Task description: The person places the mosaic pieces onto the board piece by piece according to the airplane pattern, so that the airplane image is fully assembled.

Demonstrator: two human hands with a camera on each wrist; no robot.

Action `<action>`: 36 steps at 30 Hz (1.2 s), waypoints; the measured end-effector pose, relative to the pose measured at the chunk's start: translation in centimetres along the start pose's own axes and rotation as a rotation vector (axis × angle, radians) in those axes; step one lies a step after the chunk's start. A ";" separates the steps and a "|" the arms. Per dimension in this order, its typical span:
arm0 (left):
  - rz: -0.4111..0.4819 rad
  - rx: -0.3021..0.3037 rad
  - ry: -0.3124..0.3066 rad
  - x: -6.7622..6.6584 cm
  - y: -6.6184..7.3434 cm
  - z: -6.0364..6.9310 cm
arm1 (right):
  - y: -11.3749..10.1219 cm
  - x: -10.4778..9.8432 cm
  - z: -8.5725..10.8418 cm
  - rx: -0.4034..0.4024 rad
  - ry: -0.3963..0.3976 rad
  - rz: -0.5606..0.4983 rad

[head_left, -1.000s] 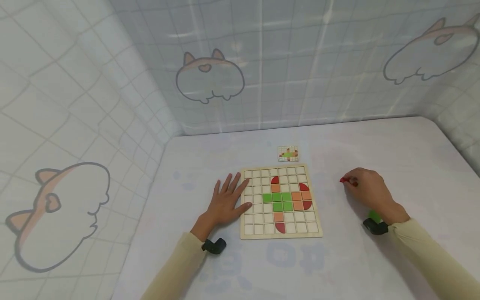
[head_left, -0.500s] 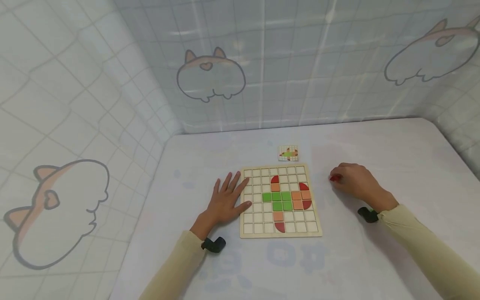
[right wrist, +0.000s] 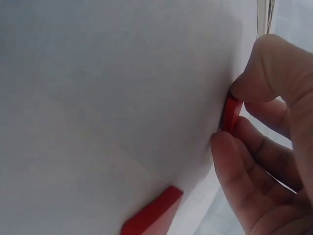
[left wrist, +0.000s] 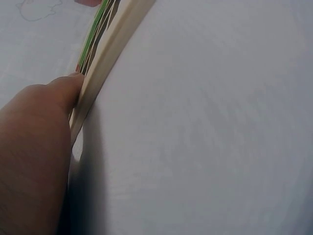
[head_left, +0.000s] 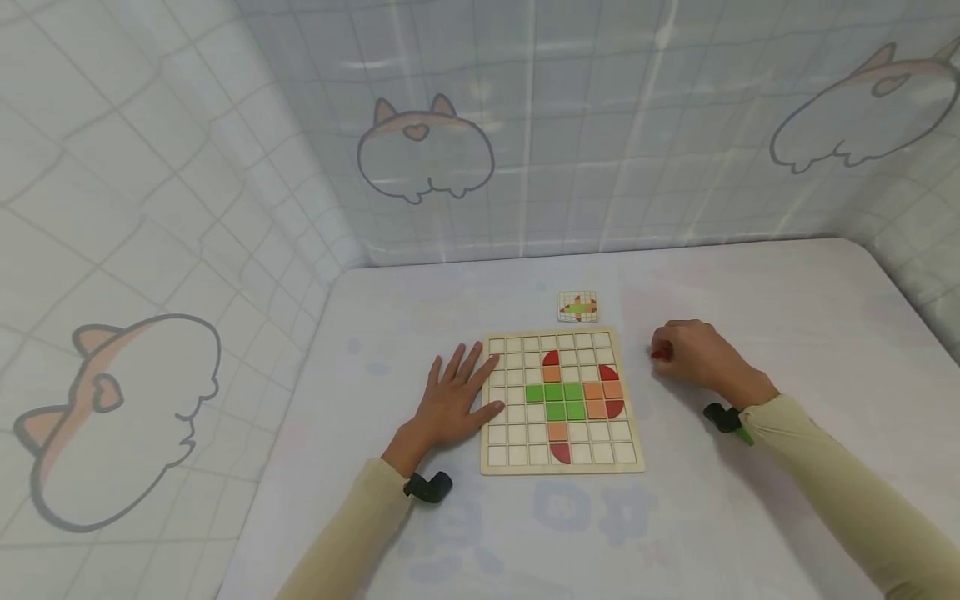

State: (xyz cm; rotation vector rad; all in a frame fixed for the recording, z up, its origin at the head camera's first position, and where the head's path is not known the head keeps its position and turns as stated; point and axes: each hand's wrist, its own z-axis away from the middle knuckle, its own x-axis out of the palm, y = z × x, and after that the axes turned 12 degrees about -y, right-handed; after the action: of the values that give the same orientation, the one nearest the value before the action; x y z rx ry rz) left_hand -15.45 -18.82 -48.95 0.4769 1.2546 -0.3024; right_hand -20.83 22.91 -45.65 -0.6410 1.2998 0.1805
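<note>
My left hand (head_left: 450,408) lies with spread fingers at the left edge of a square wooden grid board (head_left: 519,457); its thumb and index finger overlap the edge. In the left wrist view the thumb (left wrist: 63,90) touches the board's side. Green and orange squares and red quarter-circles sit in the board's cells. Right of the board, my right hand (head_left: 697,358) pinches a small red wooden piece (right wrist: 231,113) between thumb and fingers, just over the table. The fingers hide part of its shape. Another red piece (right wrist: 154,215) lies on the table in the right wrist view.
A small pattern card (head_left: 577,307) with a coloured grid design lies behind the board. A green piece (head_left: 744,436) shows partly beneath my right wrist. Tiled cloth walls with cartoon animals (head_left: 425,154) enclose the white table at the back and sides.
My right hand has moved left and slightly away from me, nearer the board, with the red piece in its fingers. The left hand has stayed on the board.
</note>
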 end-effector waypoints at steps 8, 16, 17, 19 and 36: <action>-0.012 -0.017 -0.015 -0.1 0.0 0.0 | -3.1 -0.1 -1.3 -0.112 0.024 -0.010; 0.000 -0.022 -0.033 -0.1 0.1 0.1 | -9.3 0.4 -4.3 -0.344 -0.028 0.017; 0.002 -0.020 -0.030 -0.1 0.2 0.1 | -10.0 0.5 -4.7 -0.380 -0.025 0.016; 0.004 -0.015 -0.023 -0.2 0.2 0.2 | -11.3 0.8 -5.5 -0.450 -0.005 0.022; 0.007 0.012 -0.022 -0.6 0.0 0.4 | -16.9 3.2 -9.5 -0.584 -0.166 0.055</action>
State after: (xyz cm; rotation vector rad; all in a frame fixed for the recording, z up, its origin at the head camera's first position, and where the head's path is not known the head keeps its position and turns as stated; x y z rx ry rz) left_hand -15.30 -19.02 -48.31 0.4866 1.2302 -0.3089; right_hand -19.97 3.36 -44.10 -1.0600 1.1025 0.6608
